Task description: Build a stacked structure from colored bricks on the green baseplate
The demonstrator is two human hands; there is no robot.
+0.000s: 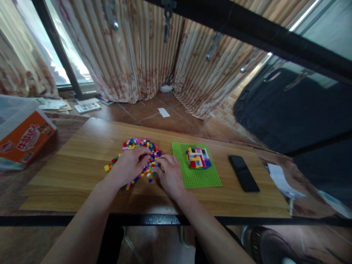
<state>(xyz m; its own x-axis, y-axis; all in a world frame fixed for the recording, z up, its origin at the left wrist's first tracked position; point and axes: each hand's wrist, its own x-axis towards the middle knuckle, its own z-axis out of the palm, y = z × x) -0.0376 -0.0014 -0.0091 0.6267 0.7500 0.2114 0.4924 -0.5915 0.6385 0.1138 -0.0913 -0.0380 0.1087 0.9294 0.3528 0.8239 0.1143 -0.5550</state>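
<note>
A loose pile of small colourful toy bricks [140,142] is spread over the wooden table, partly hidden by my hands. My left hand [132,162] reaches over the pile from the left, thumb and index finger drawn together at its middle. Close beside it, my right hand [171,174] has curled fingers at the pile's right edge, thumb and index tips near each other. Anything pinched in either hand is too small to make out. To the right lies a green baseplate [195,179], bearing a blocky multicoloured brick build [198,158].
A black phone [244,173] lies on the table [74,157] right of the baseplate. At far left stands a clear plastic box [27,137] with an orange label. White papers [283,179] are off the right end. A dark metal bar [247,33] crosses overhead before the curtains.
</note>
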